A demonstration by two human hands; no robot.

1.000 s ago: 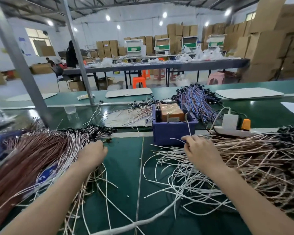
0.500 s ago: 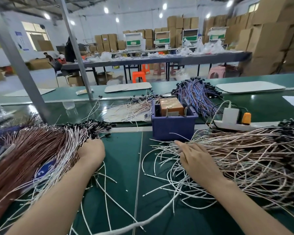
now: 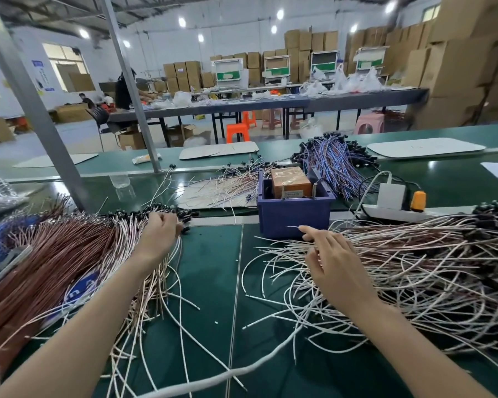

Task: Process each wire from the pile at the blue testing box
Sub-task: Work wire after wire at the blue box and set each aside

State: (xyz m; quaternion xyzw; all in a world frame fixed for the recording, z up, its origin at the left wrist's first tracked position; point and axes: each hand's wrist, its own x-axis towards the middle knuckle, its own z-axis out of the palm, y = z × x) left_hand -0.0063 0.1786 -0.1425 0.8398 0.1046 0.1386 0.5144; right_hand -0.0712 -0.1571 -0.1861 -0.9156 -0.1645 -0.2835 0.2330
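The blue testing box (image 3: 295, 215) stands mid-table with an orange-brown block (image 3: 290, 182) inside. A loose pile of white and pinkish wires (image 3: 414, 262) with black ends spreads to its right. My right hand (image 3: 332, 264) lies on that pile's near-left edge, fingers apart, index fingertip touching a thin white wire end (image 3: 293, 226) just before the box front. A combed pile of copper and white wires (image 3: 69, 254) lies on the left. My left hand (image 3: 159, 232) rests on its black connector ends with fingers curled into the wires.
A white power strip (image 3: 391, 209) with an orange plug sits right of the box. A blue-purple wire bundle (image 3: 335, 163) lies behind it, and thin wires on a white board (image 3: 213, 193). A grey slanted post (image 3: 38, 116) rises at left. A thick white cable (image 3: 242, 374) crosses the front.
My right hand held a wire up at the box, dropped flat onto the right pile, and now lifts its index finger at a wire end. My left hand slid slightly toward the black ends.
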